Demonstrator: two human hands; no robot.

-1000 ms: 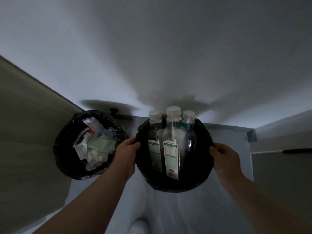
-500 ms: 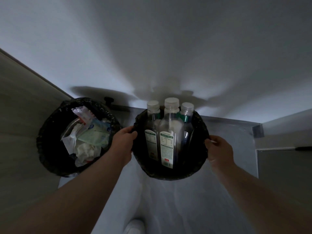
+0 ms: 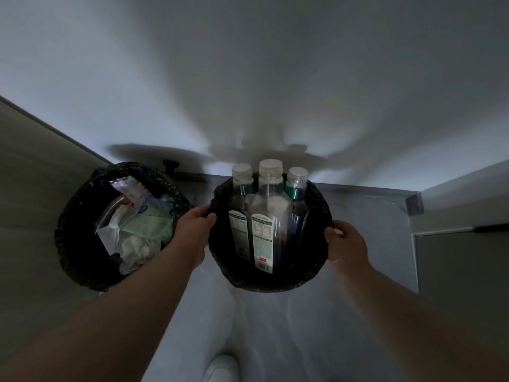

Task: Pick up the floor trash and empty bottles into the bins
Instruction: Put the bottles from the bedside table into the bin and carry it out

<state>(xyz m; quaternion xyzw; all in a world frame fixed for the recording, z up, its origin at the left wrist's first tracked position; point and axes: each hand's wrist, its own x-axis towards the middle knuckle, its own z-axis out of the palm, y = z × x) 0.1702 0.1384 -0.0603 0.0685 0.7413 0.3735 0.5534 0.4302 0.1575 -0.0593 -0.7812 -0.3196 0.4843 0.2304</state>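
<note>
Two round bins lined with black bags stand on the floor against the white wall. The right bin [image 3: 275, 282] holds three clear empty bottles [image 3: 267, 216] with white caps and green-white labels, standing upright. My left hand [image 3: 192, 227] grips its left rim and my right hand [image 3: 345, 241] grips its right rim. The left bin [image 3: 71, 244] is filled with crumpled paper, wrappers and plastic trash [image 3: 135, 230]; my left forearm passes over its near right edge.
A wooden panel [image 3: 33, 175] rises at the left beside the left bin. A grey cabinet or door [image 3: 462, 271] stands at the right. My white shoe [image 3: 220, 368] shows on the grey floor below the bins.
The view shifted slightly; both hands stay on the bottle bin's rim. The bin seems nudged a little toward the wall, the bottles still upright.
</note>
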